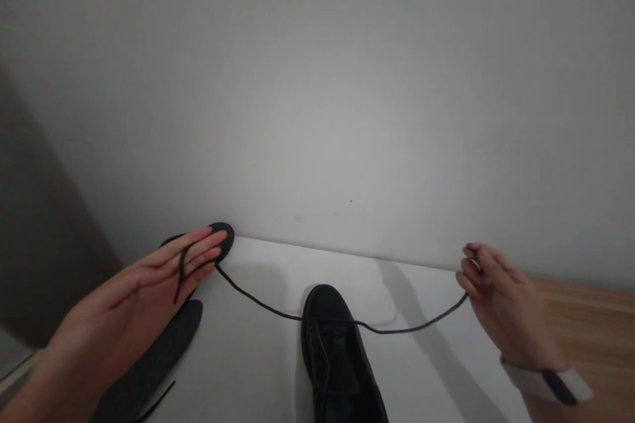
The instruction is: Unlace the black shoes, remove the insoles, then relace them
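Observation:
A long black shoelace [268,307] hangs in a shallow curve between my two hands and passes over the toe of a black shoe [342,357]. My left hand [163,271] has its fingers straight and close together, palm showing, with one end of the lace threaded between and across them. My right hand [496,287] is closed, its fingers pinching the other end. Behind my left hand lies a dark rounded piece [228,238], mostly hidden. A dark grey insole [169,350] sits below that hand, partly covered by it.
A white tabletop [258,370] meets a plain pale wall [322,112] at the back. Another short black lace-like strip [159,401] shows at the lower left. Wood-grain surface [590,330] lies to the right.

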